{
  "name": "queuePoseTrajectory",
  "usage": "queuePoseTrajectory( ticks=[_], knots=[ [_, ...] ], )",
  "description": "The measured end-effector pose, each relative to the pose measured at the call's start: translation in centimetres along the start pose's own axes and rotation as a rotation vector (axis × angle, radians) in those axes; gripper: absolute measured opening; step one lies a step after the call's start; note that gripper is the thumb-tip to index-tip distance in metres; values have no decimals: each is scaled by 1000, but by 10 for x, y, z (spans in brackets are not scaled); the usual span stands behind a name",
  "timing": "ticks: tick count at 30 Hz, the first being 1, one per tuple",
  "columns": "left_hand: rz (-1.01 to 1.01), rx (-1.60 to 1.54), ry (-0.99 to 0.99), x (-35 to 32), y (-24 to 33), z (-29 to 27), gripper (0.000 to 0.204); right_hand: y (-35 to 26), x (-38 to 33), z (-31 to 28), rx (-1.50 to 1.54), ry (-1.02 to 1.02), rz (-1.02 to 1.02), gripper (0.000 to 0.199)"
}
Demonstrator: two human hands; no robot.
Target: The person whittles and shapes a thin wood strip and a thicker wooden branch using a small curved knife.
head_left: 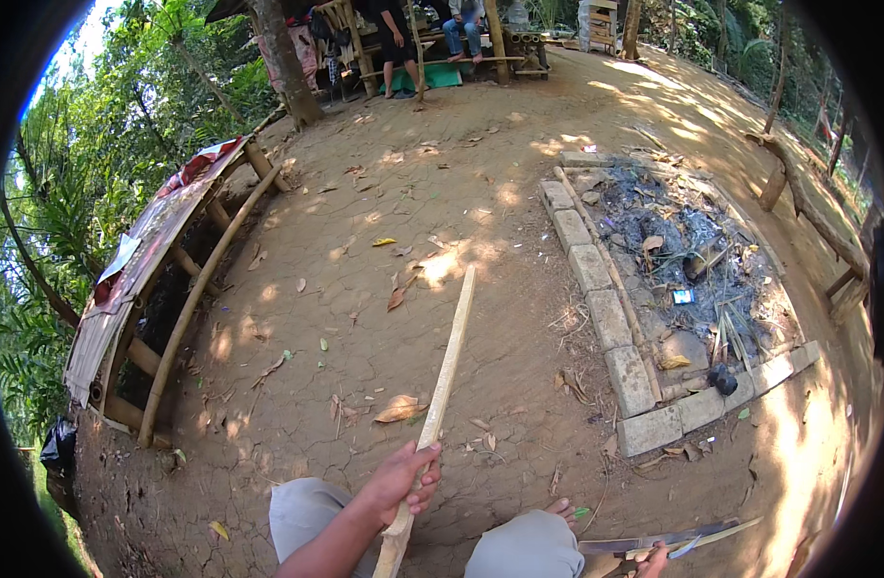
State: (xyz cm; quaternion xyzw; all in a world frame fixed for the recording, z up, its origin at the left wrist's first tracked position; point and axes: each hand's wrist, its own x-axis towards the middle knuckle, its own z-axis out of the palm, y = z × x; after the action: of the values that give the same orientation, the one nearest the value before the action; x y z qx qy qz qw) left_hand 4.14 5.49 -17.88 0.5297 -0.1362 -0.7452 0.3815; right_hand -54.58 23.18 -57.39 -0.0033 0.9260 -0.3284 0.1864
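Observation:
My left hand (pixel 403 485) is closed around a long, pale, whittled wooden stick (pixel 447 380). Its far end points forward over the dirt, and its near end runs off the lower edge between my knees. At the lower right, only the fingers of my right hand (pixel 652 562) show, closed on what looks like a small knife (pixel 686 547) with a short shiny blade; its handle is hidden. Just beyond these fingers lies a long dark blade (pixel 644 542), like a machete's. A pale split strip (pixel 736 533) lies beside it, reaching to the right.
A fire pit edged with concrete blocks (pixel 610 323) holds ash and litter at the right. Along the left runs a low bamboo bench (pixel 186 284). My bare foot (pixel 560 511) rests on cracked dirt. Far off, two people (pixel 394 43) are by a bamboo shelter. A log rail (pixel 808 207) stands far right.

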Motion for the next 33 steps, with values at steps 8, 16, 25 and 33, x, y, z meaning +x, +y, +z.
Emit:
queuePoseTrajectory(
  ticks=[8,16,25,33],
  knots=[
    [98,-75,-153,-24,16,-4,24,-51,-99,-53,215,-195,-297,53],
    [190,-173,-224,-33,23,-24,23,-139,-207,-77,70,-181,-798,67],
    [246,-194,-237,-43,26,-42,23,-141,-251,25,-116,-535,-875,39],
    [245,-244,-162,-49,24,-59,22,-50,-246,56,-396,-497,-830,55]
  ],
)
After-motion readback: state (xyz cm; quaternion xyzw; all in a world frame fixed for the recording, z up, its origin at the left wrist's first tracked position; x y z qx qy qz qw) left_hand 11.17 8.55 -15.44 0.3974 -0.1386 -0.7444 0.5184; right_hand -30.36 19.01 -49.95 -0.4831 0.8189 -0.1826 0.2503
